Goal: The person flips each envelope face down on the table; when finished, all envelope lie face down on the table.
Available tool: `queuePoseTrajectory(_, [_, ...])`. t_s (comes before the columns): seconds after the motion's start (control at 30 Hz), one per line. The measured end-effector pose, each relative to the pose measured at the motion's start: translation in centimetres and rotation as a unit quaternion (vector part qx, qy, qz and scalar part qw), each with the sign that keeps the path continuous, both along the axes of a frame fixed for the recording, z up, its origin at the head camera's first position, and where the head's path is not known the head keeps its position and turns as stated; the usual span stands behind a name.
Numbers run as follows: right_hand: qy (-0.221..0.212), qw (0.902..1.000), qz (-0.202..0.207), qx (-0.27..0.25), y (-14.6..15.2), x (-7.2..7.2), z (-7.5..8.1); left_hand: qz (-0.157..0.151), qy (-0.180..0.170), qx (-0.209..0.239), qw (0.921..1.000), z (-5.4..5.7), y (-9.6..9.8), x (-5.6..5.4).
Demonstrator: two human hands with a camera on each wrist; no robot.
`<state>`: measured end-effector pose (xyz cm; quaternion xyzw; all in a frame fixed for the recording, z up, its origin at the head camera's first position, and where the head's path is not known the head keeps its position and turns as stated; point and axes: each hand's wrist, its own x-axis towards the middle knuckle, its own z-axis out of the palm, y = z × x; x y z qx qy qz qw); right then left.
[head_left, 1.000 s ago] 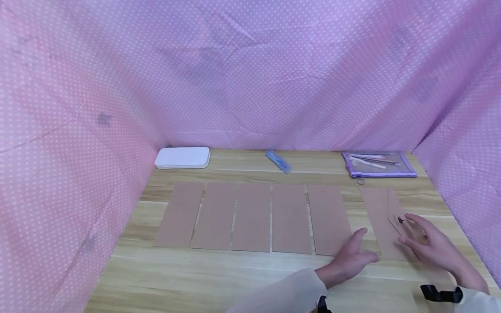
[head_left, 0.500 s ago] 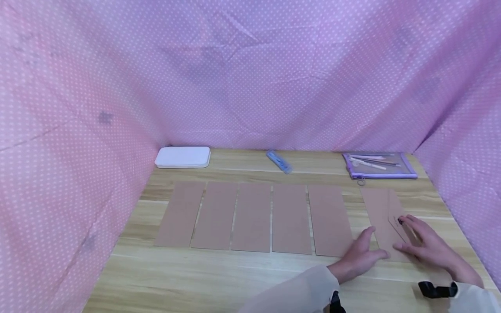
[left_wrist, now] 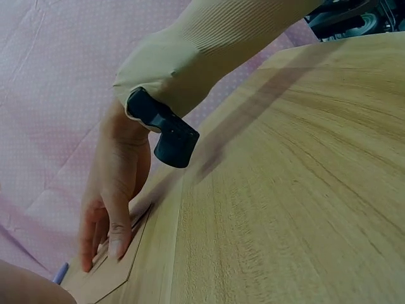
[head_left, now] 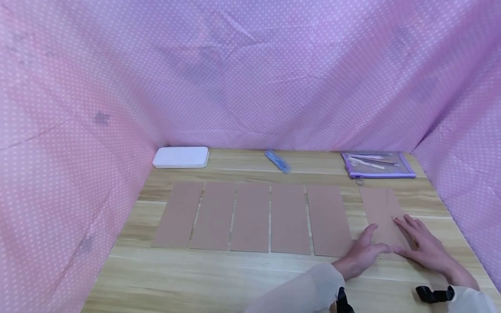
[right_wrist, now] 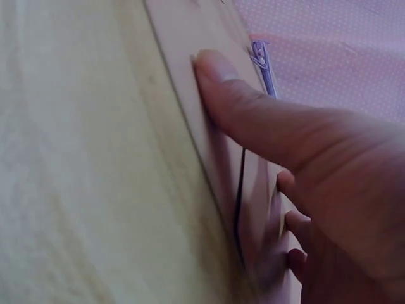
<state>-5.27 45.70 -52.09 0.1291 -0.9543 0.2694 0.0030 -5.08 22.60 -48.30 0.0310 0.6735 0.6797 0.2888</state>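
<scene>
A brown paper piece [head_left: 377,204] lies at the right of the table, with a slanting fold or edge line on it. My right hand [head_left: 426,250] rests on its right side, fingers spread and fairly straight. At its lower left edge is my left hand [head_left: 362,252], thumb and fingers extended, fingertips close to the right thumb. In the left wrist view the right hand [left_wrist: 117,190] reaches down onto the paper [left_wrist: 114,275]. The right wrist view shows the right thumb [right_wrist: 221,76] lying on the paper [right_wrist: 202,126], beside a layered edge.
Several plain brown paper rectangles [head_left: 250,217] lie in a row left of the hands. Behind them are a white case [head_left: 181,157], a blue packaged item [head_left: 278,161] and a purple-edged mesh pouch of pens [head_left: 377,165]. Pink dotted cloth [head_left: 250,87] encloses the wooden table [head_left: 188,278].
The right hand has moved left across the paper, covering the dark mark that showed before. The left hand has shifted right, so that both hands come close together.
</scene>
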Motion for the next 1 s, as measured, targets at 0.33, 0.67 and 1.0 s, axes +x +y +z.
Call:
queuePoseTrajectory(0.33, [0.023, 0.9993, -0.016, 0.023, -0.2, 0.4, -1.0, 0.071, -0.021, 0.084, 0.9937, -0.3, 1.0, 0.4])
queuePoseTrajectory(0.67, [0.002, 0.9991, -0.036, 0.023, -0.7, 0.4, -0.8, 0.226, -0.086, 0.247, 0.9383, -1.4, 1.6, 0.0])
queuePoseTrajectory(1.0, [-0.006, 0.9990, -0.036, 0.025, -0.8, 0.4, -0.7, 0.274, -0.146, 0.299, 0.9022, -1.6, 1.4, -0.6])
